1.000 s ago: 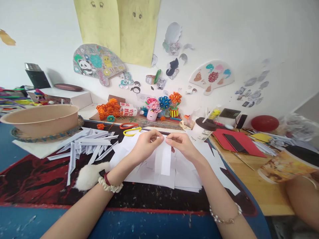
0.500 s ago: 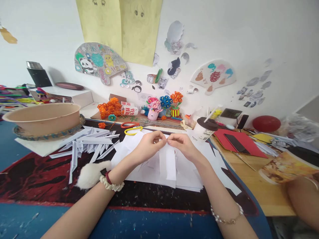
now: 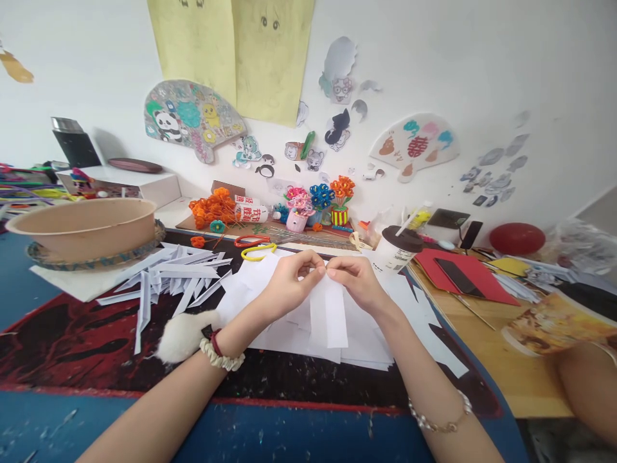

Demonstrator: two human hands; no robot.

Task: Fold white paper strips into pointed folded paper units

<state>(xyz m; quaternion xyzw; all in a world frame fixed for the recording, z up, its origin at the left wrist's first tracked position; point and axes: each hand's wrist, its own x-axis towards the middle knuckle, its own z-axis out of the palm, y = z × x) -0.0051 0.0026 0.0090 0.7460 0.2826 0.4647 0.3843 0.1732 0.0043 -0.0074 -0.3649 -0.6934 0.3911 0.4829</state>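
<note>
Pinched between the fingertips of my left hand (image 3: 297, 278) and my right hand (image 3: 355, 278) is the top of a folded white paper strip (image 3: 336, 318). The strip hangs toward me, a crease running down its length. Both hands are closed and nearly touch each other. Below them lies a spread of white paper sheets (image 3: 371, 337). A heap of folded paper strips (image 3: 178, 273) sits to the left. Beside my left wrist rests a fluffy white thing (image 3: 186, 335).
A beige basin (image 3: 81, 225) stands at left. Behind my hands are yellow-handled scissors or pliers (image 3: 259, 252), pipe-cleaner flowers (image 3: 299, 206) and a lidded cup (image 3: 396, 249). Red folders (image 3: 465, 276) lie at right, near another person's arm (image 3: 585, 379).
The lower end of the strip has swung slightly right and up, and its folded layers have spread a little. Both hands keep their pinch and have shifted slightly right.
</note>
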